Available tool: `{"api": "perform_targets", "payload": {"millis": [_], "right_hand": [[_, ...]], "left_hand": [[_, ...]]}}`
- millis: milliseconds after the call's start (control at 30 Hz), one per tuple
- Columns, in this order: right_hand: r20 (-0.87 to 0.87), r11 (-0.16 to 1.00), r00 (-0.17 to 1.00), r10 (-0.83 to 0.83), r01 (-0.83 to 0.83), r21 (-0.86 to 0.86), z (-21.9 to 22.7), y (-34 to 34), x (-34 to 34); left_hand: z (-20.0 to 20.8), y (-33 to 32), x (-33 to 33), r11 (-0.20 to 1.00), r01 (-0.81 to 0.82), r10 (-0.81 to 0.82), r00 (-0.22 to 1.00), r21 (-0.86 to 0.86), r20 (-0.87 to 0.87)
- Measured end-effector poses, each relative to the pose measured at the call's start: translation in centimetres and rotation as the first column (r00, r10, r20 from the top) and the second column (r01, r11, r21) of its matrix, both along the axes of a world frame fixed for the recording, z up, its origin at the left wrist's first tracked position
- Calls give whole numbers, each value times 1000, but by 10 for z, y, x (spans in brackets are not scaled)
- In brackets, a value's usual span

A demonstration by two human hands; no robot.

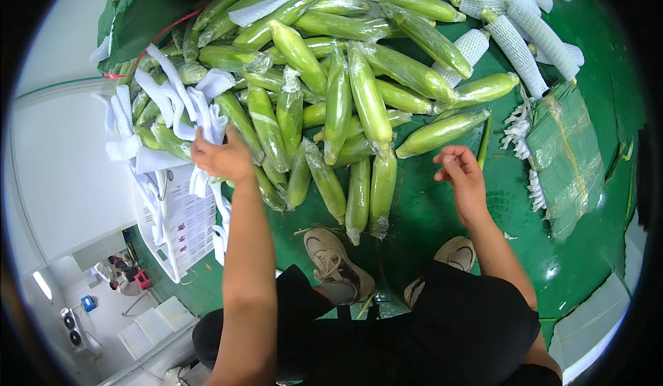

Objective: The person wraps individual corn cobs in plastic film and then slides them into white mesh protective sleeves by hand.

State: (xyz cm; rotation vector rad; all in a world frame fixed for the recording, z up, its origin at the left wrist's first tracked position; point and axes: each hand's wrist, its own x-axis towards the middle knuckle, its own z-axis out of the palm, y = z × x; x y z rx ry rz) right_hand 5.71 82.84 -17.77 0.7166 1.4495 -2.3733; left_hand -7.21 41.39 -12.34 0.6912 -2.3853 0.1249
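A large heap of long green vegetables (pixel 369 96), wrapped in clear film, lies in front of me; they look like zucchini. My left hand (pixel 224 158) is at the heap's left side, fingers bent around a white foam net sleeve (pixel 200 182) that hangs below it. More loose white foam sleeves (pixel 162 96) drape around that hand. To the right, my right hand (pixel 461 179) hovers over the green floor with its fingers loosely curled and apart, holding nothing. Nearest to it is a wrapped green vegetable (pixel 442 134) at the heap's right edge.
Sleeved vegetables (pixel 518 51) lie at the far right. Below them is a bundle in green wrapping (pixel 568 158). A white crate (pixel 183 220) stands at left under the sleeves. My shoes (pixel 338 262) are close to the heap's near edge. Other people (pixel 124 279) appear in the left background.
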Motion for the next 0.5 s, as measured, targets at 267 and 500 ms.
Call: {"api": "perform_targets", "payload": {"millis": [267,500], "right_hand": [[-128,921,923,364,-337,195,-9,1,2],[-192,612,607,771,-622,489,51,-4,-28]], "left_hand": [[95,-89,28,719,594,17,505,-361,863],[163,-40,39,519,707,-842,327,480,429]]}}
